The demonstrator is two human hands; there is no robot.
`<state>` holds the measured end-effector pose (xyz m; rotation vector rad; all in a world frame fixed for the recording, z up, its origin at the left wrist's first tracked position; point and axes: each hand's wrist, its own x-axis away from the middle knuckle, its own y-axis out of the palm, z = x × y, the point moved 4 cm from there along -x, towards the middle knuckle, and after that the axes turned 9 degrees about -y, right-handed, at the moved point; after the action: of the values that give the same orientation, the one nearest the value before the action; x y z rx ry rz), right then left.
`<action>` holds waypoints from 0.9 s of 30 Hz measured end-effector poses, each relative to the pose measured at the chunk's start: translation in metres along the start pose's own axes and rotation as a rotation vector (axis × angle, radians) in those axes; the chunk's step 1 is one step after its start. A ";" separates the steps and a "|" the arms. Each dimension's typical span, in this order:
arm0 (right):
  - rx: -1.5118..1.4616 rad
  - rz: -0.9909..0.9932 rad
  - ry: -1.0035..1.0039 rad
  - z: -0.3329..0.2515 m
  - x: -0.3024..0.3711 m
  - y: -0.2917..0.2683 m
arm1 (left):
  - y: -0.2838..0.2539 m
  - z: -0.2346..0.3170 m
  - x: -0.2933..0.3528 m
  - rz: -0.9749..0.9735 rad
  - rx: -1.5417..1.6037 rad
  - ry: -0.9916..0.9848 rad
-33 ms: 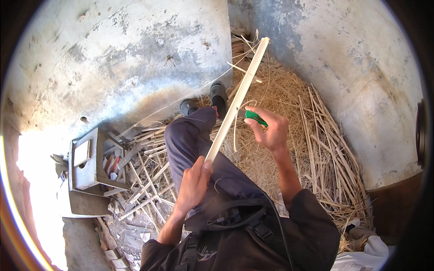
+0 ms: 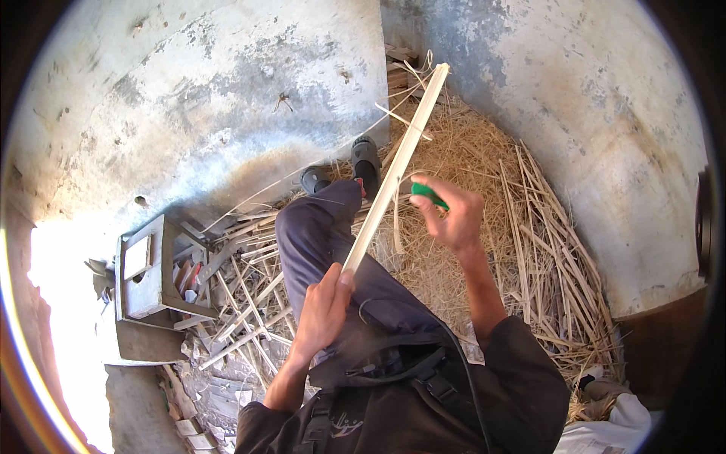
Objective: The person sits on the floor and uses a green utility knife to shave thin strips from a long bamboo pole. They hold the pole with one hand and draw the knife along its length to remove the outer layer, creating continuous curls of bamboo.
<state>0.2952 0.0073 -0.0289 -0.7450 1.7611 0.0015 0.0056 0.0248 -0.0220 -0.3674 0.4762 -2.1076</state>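
Note:
A long, pale split-wood strip (image 2: 398,172) slants away from me, its far end up near the wall corner. My left hand (image 2: 325,303) is closed around the near end, above my thigh. To the right of the strip, my right hand (image 2: 457,216) pinches a small green-handled knife (image 2: 429,195) between thumb and fingers. Its blade is hard to make out against the straw-coloured background. A thin shaving (image 2: 397,223) hangs at the strip's right edge, close to the knife. Another loose sliver (image 2: 404,121) crosses the strip farther up.
A heap of fine shavings (image 2: 469,144) covers the floor beyond my right hand, with long sticks (image 2: 552,257) piled along the right wall. More sticks (image 2: 253,303) lie crisscrossed at left, beside a wooden box-like stand (image 2: 147,265). My shoes (image 2: 366,163) rest near the back wall.
The thin shaving beside the strip hangs straighter and has shifted slightly. My right hand has moved very slightly with the knife; my left hand holds its place.

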 end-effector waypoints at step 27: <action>0.163 -0.984 0.878 0.104 0.086 -0.036 | -0.035 -0.039 0.000 0.040 0.356 -0.207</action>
<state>0.3913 -0.0245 -0.1247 -1.5629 1.9358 -1.2750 -0.0365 0.0499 -0.0401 -0.3585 -0.0150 -2.0378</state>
